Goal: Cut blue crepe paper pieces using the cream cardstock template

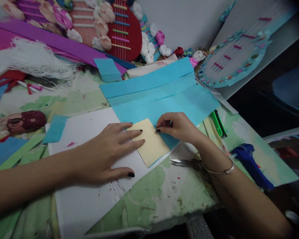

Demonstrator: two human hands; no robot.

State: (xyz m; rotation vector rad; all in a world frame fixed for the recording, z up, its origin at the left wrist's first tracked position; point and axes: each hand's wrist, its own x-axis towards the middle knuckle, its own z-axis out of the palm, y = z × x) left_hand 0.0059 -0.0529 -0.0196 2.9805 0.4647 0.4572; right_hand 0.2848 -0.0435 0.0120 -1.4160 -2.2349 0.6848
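Observation:
A cream rectangular card [151, 142] lies at the middle of the view, with a thin blue edge showing beneath it. My left hand [112, 149] is spread flat, its fingertips on the card's left side and its thumb on the white sheet [82, 199]. At the card's upper right edge, my right hand [176, 127] has its fingers bent together in a pinch; what is between them is too small to make out. Behind the card, a large creased blue paper [159, 96] reaches under my right hand.
Scissors [181, 162] lie below my right wrist, with a green cutter [218, 123] and a blue glue gun [254, 166] farther right. Decorated instrument shapes, including a red one [129, 33], and white strings [40, 59] are at the back.

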